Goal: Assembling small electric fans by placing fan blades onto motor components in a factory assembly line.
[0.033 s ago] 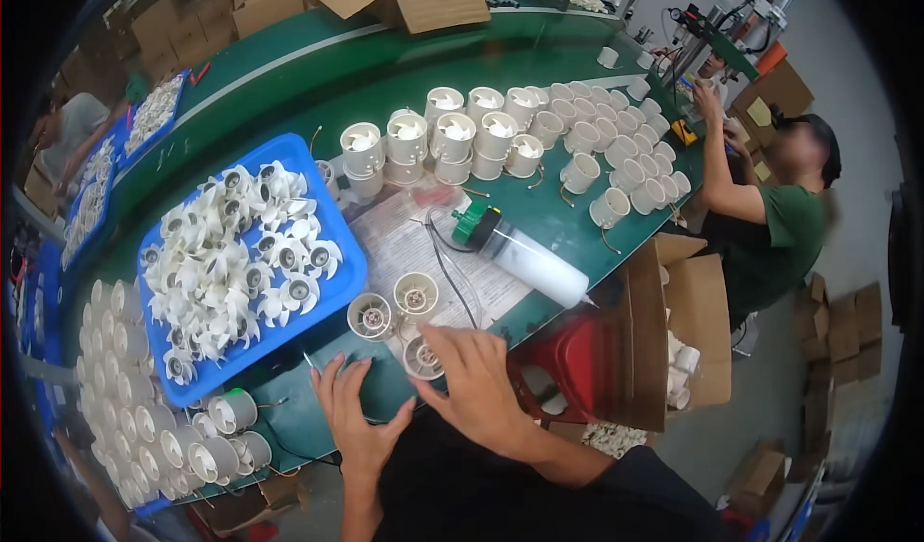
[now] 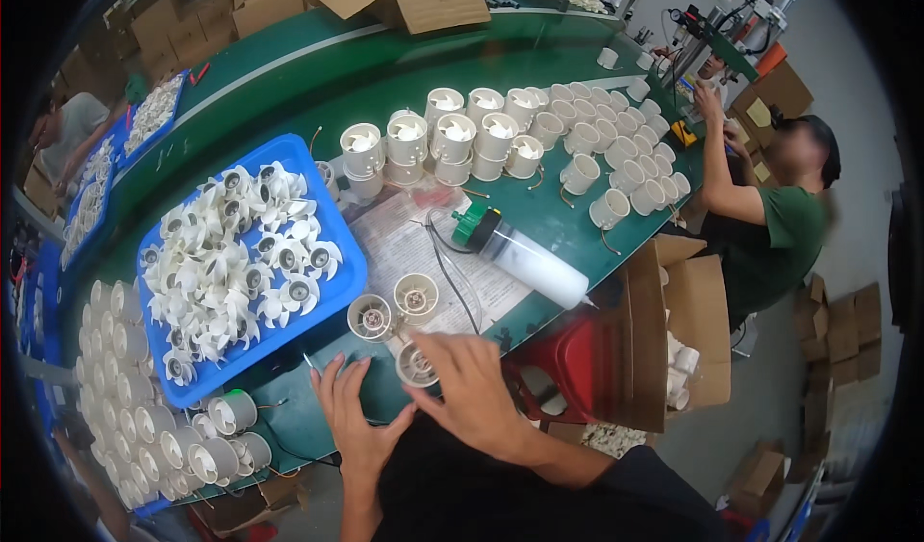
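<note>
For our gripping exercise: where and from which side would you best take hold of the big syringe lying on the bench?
Probably around the clear barrel's middle of the syringe, coming from above: it lies flat, its round body is bare there, and the green cap and thin tip are poorer holds.

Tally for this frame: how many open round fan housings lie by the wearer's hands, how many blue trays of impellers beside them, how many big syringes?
Round fan housings: 3
Blue tray of impellers: 1
Large syringe: 1
Total: 5

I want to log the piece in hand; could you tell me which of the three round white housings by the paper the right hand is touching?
The nearest housing, under the right hand; the other two sit untouched farther back.
</note>
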A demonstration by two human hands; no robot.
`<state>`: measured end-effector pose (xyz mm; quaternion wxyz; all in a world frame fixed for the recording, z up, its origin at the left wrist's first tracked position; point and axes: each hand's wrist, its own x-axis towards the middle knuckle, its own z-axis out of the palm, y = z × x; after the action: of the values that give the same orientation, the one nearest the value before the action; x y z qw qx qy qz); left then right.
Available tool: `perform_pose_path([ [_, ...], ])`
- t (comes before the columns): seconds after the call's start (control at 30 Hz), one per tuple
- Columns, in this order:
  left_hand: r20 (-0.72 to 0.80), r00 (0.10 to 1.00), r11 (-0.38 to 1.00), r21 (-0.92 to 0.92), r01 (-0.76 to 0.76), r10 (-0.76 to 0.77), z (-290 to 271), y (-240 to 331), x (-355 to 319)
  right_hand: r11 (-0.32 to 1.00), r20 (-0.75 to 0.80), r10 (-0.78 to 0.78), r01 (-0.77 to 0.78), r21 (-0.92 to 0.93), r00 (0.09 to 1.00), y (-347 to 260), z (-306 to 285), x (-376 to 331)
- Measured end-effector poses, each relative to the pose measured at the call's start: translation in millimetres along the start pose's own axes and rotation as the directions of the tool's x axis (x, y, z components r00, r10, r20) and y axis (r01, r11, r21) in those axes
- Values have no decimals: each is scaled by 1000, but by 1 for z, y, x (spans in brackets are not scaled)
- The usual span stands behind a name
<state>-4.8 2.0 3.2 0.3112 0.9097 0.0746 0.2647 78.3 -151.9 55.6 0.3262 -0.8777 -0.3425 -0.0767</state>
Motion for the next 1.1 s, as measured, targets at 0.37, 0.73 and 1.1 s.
perform_pose_path([
  [0.37,166,986,999,-18,33,-30,-6,0,10,975,187,-37,-6,224,982,-12,4,17],
  [0.73,165,986,997,-68,26,-14,-10,-5,3,988,129,-2,-19,155,992,-7,-8,59],
  [1.1,-98,993,949,-314,25,-59,-11,-11,-7,991,154,-122,128,-29,981,17,17,61],
])
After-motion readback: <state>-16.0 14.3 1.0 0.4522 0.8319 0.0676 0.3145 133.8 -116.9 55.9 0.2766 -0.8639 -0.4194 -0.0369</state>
